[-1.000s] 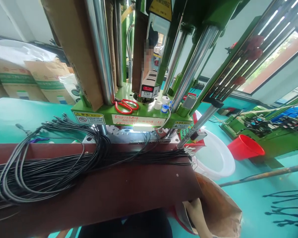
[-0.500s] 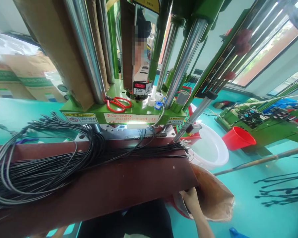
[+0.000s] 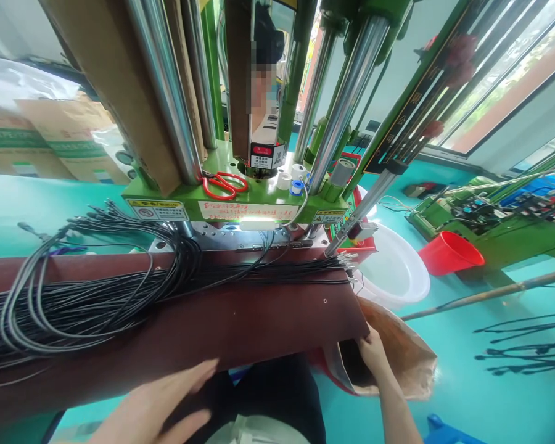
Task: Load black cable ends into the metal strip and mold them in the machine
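Note:
In the head view my left hand point(image 3: 161, 401) is over my lap, close to the front edge of the brown board point(image 3: 259, 327). Its fingers are stretched out and apart, with nothing in them. My right hand point(image 3: 374, 351) is at the right front corner of the board, over the mouth of a brown paper bag point(image 3: 407, 364). Its fingertips are partly hidden, so I cannot tell whether it grips anything. A thick bundle of black cables point(image 3: 106, 296) lies along the board, looped at the left, with bare-looking ends point(image 3: 346, 262) at the right.
Behind the board stands a green press point(image 3: 203, 200) with steel columns. Red-handled scissors point(image 3: 224, 185) and small tape rolls point(image 3: 297, 187) lie on it. To the right are a white tub point(image 3: 419, 283), a red bucket point(image 3: 451, 253) and several black cables point(image 3: 527, 345).
My left hand has come up from low at the left to the board's front edge. My right hand has shifted slightly right and up along the board's corner. The view has moved slightly.

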